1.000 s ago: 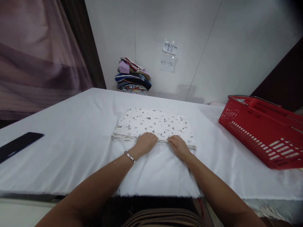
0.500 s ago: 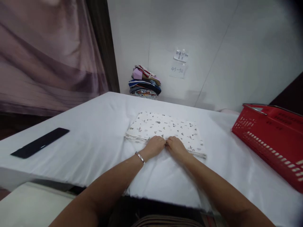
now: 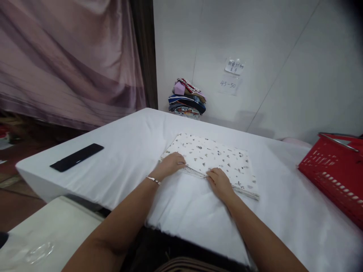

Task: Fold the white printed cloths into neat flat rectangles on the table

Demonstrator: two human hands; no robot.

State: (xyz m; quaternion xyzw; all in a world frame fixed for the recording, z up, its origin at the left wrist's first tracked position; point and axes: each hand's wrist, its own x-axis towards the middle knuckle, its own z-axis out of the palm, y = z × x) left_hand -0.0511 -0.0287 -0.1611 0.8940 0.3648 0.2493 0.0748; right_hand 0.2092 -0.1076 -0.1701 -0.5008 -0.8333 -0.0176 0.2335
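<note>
A white cloth with a small scattered print lies folded flat in several layers on the white-covered table. My left hand pinches its near edge left of the middle, fingers on top. At the same edge, further right, my right hand grips the layers between thumb and curled fingers. A short stretch of layered edge shows between the two hands. Both thumbs are partly hidden. A silver bracelet sits on my left wrist.
A red basket stands at the table's right. Left lies a flat black object, seemingly a phone. Behind the table is a pile of folded fabrics against the wall, near paper signs. A pale surface juts in lower left.
My hands, together at the middle of the cloth's near edge before, have moved apart along it, the left hand going left. The view has turned left.
</note>
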